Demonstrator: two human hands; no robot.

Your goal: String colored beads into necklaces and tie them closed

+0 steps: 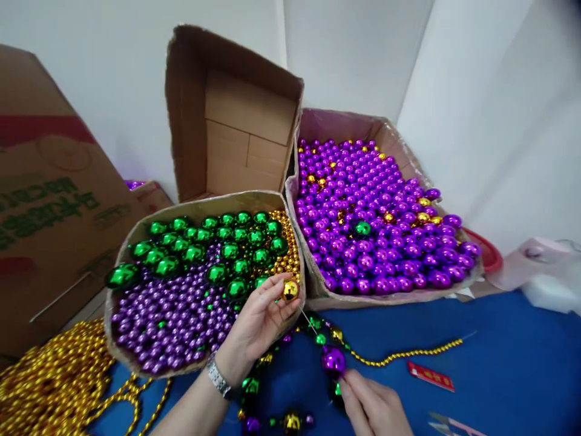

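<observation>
My left hand (pixel 256 318), with a silver watch (pixel 218 376) on its wrist, pinches a shiny gold bead (pixel 290 290) above the near right corner of the left box. From this bead a thin pale string (pixel 308 318) slants down to a small green bead (pixel 320 339). Just below hangs a large purple bead (pixel 333 361) on the same strand. My right hand (pixel 374 402) is closed on the strand right beside the purple bead, and a dark green bead (pixel 336 392) shows partly behind its fingers. More of the strand, with green, gold and purple beads, lies on the blue table (pixel 508 345).
A cardboard box (pixel 113 327) holds green, purple and gold beads. Another box (pixel 385 300) is full of purple ones. Gold bead chains (pixel 49 375) pile up at left. A red packet (pixel 430 376) and a pointed metal tool (pixel 447 424) lie at right.
</observation>
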